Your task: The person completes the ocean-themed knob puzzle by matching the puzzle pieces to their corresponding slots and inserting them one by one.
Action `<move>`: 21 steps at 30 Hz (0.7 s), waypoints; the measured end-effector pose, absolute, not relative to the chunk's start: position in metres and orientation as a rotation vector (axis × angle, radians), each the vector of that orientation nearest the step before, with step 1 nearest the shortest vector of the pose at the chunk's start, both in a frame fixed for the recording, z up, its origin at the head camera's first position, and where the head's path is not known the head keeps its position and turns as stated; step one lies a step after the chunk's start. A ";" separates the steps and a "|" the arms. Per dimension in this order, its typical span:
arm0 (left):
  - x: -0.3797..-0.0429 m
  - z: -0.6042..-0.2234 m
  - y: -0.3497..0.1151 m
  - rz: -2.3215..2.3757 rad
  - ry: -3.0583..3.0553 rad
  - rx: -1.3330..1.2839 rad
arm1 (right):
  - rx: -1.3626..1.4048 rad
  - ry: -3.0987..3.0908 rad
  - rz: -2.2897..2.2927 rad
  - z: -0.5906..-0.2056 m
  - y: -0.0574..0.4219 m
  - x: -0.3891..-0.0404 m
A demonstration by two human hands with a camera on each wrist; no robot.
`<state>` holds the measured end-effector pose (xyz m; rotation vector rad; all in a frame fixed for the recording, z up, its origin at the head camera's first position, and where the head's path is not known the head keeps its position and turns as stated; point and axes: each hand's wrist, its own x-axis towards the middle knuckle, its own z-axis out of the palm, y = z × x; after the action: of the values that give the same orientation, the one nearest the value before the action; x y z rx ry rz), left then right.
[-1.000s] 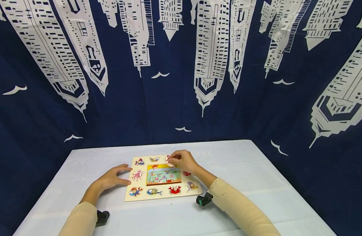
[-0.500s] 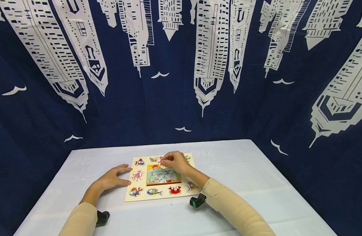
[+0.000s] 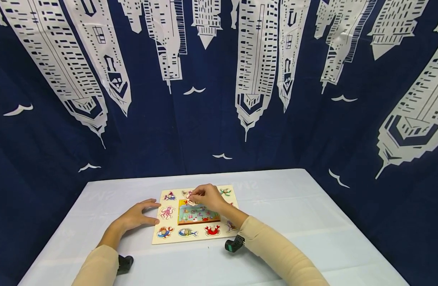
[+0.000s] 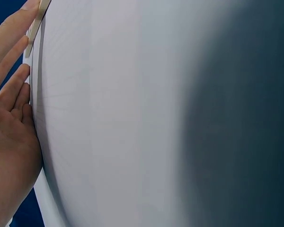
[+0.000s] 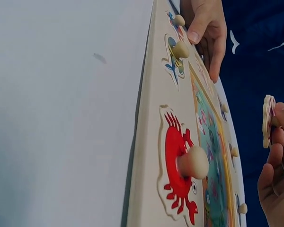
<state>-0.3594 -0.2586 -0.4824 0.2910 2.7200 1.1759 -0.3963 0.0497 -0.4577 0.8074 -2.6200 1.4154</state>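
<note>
A wooden knob puzzle board [image 3: 173,224] with sea animals round a central aquarium picture lies on the table. My right hand [image 3: 211,198] pinches a pink octopus puzzle piece [image 5: 267,120] by its knob, above the board's upper part. The right wrist view shows this piece edge-on, clear of the board. My left hand [image 3: 136,216] has its thumb and fingers spread at the board's left edge, beside a printed pink octopus [image 3: 166,212] that shows no knob. Along the near edge sit a red crab piece [image 3: 212,230] and a striped fish piece [image 3: 188,232], both with knobs.
The board lies on a white-covered table [image 3: 294,230]. Behind it hangs a dark blue cloth [image 3: 190,147] printed with white buildings and birds. More knobbed pieces, such as a green turtle-like one [image 3: 225,192], sit along the board's far side.
My right hand has moved left along the board's upper part with the octopus piece, uncovering the upper right corner. My left hand stays at the left edge.
</note>
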 end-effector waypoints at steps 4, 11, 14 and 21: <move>-0.359 -0.480 -0.257 1.176 2.716 0.297 | 0.810 -2.631 1.438 -0.459 0.046 -0.395; -0.357 -0.478 -0.255 1.170 2.724 0.318 | 0.784 -2.621 1.505 -0.461 0.037 -0.395; -0.356 -0.477 -0.256 1.174 2.729 0.310 | 0.805 -2.618 1.518 -0.461 0.029 -0.393; -0.355 -0.477 -0.256 1.140 2.727 0.301 | 0.846 -2.633 1.509 -0.463 0.011 -0.389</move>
<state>-0.3552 -0.2560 -0.4771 0.3015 2.7274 1.1400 -0.3895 0.0110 -0.4631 0.8464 -2.6330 1.5089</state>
